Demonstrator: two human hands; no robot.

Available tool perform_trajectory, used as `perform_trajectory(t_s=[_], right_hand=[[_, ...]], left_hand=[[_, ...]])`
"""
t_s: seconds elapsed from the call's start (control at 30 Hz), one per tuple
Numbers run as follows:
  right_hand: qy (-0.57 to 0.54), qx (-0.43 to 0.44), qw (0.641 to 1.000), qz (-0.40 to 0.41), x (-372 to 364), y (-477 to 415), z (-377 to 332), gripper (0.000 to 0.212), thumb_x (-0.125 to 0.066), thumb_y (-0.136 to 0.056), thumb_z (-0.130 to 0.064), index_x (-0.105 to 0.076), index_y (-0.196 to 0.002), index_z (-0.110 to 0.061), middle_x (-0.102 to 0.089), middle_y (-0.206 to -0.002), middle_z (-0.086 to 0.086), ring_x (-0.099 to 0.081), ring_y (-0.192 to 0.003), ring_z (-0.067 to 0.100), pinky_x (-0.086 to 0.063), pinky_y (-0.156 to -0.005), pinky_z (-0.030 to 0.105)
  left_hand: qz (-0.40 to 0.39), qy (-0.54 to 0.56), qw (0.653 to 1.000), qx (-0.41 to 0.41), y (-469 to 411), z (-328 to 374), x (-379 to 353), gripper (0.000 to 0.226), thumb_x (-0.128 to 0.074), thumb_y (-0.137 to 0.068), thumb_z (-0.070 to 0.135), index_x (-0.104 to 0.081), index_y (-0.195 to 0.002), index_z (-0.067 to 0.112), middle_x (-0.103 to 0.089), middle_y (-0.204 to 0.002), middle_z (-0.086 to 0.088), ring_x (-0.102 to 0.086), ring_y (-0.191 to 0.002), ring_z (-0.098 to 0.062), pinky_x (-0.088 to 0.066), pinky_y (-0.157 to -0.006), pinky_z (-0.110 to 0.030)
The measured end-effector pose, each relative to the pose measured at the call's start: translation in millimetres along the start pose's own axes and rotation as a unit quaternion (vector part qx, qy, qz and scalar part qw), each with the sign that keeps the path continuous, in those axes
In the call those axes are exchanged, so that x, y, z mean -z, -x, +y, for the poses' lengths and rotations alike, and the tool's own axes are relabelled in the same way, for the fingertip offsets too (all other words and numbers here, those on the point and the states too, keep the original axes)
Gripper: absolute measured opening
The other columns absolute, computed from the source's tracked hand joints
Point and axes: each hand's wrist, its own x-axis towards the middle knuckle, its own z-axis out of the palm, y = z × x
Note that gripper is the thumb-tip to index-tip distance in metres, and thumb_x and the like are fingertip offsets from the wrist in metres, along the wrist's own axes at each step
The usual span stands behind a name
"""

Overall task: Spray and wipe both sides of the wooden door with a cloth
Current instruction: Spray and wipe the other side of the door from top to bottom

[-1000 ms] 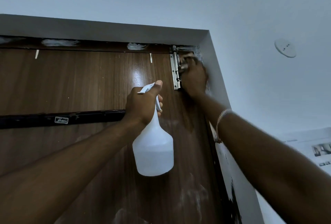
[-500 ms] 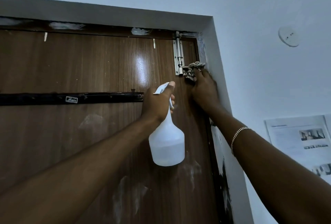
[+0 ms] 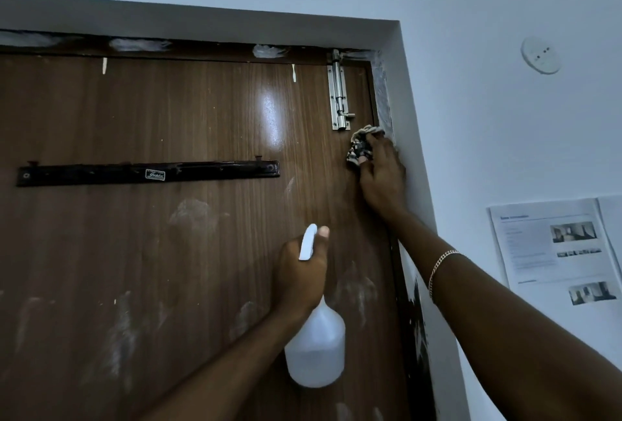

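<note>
Cloth at the door's top right edge, spray bottle held lower down.

The right hand [image 3: 382, 174] presses a bunched patterned cloth [image 3: 361, 144] against the wooden door [image 3: 168, 252], just below the steel bolt latch [image 3: 340, 97] beside the frame. The left hand [image 3: 303, 272] grips the neck of the white spray bottle [image 3: 316, 350], which hangs below it, thumb on the nozzle head.

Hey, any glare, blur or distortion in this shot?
Head view: dim, bluish light; a bright glare patch on the wooden door left of the metal bolt; wide-angle distortion slants the door frame; the left hand gripping the spray bottle looks slightly motion-blurred, as does the cloth in the right hand.
</note>
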Motion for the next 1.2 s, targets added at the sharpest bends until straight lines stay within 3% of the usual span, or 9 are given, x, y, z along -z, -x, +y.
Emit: perform_trajectory(t_s=[0.1, 0.2, 0.3, 0.4, 0.53, 0.6, 0.77, 1.07, 1.2], right_hand=[[0.050, 0.116, 0.990, -0.065, -10, 42, 0, 0.047, -0.044, -0.102, -0.033, -0.047, -0.149, -0.026, -0.032, -0.163, 0.002, -0.022, -0.153, 0.024, -0.015, -0.125, 0.047], [0.081, 0.215, 0.968, -0.099, -10, 106, 22, 0.045, -0.045, -0.101, -0.029, -0.052, -0.146, -0.026, -0.034, -0.163, 0.002, -0.023, -0.154, 0.024, -0.021, -0.123, 0.052], [0.059, 0.069, 0.996, 0.007, -7, 101, 30, 0.044, -0.047, -0.100, -0.023, -0.054, -0.143, -0.022, -0.041, -0.158, 0.005, -0.031, -0.150, 0.026, -0.031, -0.115, 0.056], [0.010, -0.017, 0.999, 0.028, -26, 52, -22, 0.055, -0.046, -0.100, -0.020, -0.037, -0.154, -0.017, -0.040, -0.157, 0.010, -0.034, -0.145, 0.024, -0.023, -0.123, 0.049], [0.026, 0.209, 0.966, -0.150, -51, 66, -63, 0.061, -0.049, -0.098, -0.023, -0.033, -0.157, -0.019, -0.038, -0.161, 0.004, -0.027, -0.152, 0.019, -0.021, -0.123, 0.046], [0.048, 0.250, 0.957, -0.142, -42, 87, -38, 0.056, -0.049, -0.094, -0.023, -0.045, -0.150, -0.022, -0.042, -0.159, 0.000, -0.027, -0.152, 0.016, -0.022, -0.123, 0.047], [0.026, 0.065, 0.997, -0.024, -43, 48, -50, 0.059, -0.038, -0.094, -0.032, -0.040, -0.153, -0.024, -0.038, -0.161, -0.001, -0.026, -0.152, 0.019, -0.021, -0.123, 0.051], [0.107, 0.251, 0.954, -0.127, -31, 142, -10, 0.055, -0.042, -0.103, -0.034, -0.037, -0.156, -0.022, -0.027, -0.166, -0.001, -0.017, -0.156, 0.018, -0.018, -0.124, 0.048], [0.052, 0.035, 0.998, -0.018, -1, 137, 34, 0.056, -0.041, -0.101, -0.028, -0.035, -0.156, -0.017, -0.029, -0.165, 0.006, -0.021, -0.154, 0.023, -0.023, -0.121, 0.055]], left_hand=[[0.011, 0.012, 0.999, -0.029, -3, -1, 15, 0.049, -0.056, -0.103, 0.044, -0.067, -0.075, 0.005, -0.062, -0.064, -0.025, -0.064, -0.061, -0.036, -0.052, -0.061, -0.031], [0.021, 0.005, 0.999, -0.040, -8, -2, 32, 0.053, -0.054, -0.105, 0.044, -0.068, -0.077, 0.002, -0.063, -0.070, -0.030, -0.062, -0.062, -0.031, -0.054, -0.064, -0.031], [0.036, -0.007, 0.999, -0.035, -16, -6, 44, 0.059, -0.049, -0.095, 0.056, -0.072, -0.086, 0.003, -0.067, -0.071, -0.025, -0.064, -0.064, -0.022, -0.052, -0.061, -0.015], [0.039, -0.018, 0.998, -0.055, -22, -4, 49, 0.073, -0.045, -0.087, 0.065, -0.075, -0.110, 0.003, -0.066, -0.067, -0.005, -0.069, -0.073, -0.016, -0.054, -0.073, -0.021], [0.027, -0.017, 0.996, -0.082, -32, 0, 55, 0.064, -0.047, -0.091, 0.064, -0.072, -0.084, 0.006, -0.062, -0.064, -0.020, -0.062, -0.062, -0.016, -0.053, -0.067, -0.027], [0.028, -0.008, 0.996, -0.083, -31, -3, 62, 0.066, -0.048, -0.091, 0.065, -0.071, -0.080, 0.004, -0.063, -0.059, -0.014, -0.062, -0.058, -0.014, -0.050, -0.062, -0.018], [0.039, 0.005, 0.997, -0.063, -28, -18, 76, 0.055, -0.048, -0.088, 0.064, -0.067, -0.069, 0.016, -0.064, -0.057, -0.002, -0.070, -0.064, -0.015, -0.050, -0.065, -0.004], [0.021, 0.011, 0.996, -0.083, -22, -31, 73, 0.040, -0.050, -0.091, 0.059, -0.071, -0.083, 0.027, -0.066, -0.058, 0.004, -0.070, -0.067, -0.009, -0.050, -0.066, -0.006], [0.000, 0.003, 0.997, -0.083, -16, -33, 67, 0.034, -0.050, -0.089, 0.063, -0.070, -0.090, 0.035, -0.068, -0.060, 0.015, -0.072, -0.072, -0.005, -0.052, -0.070, -0.007]])
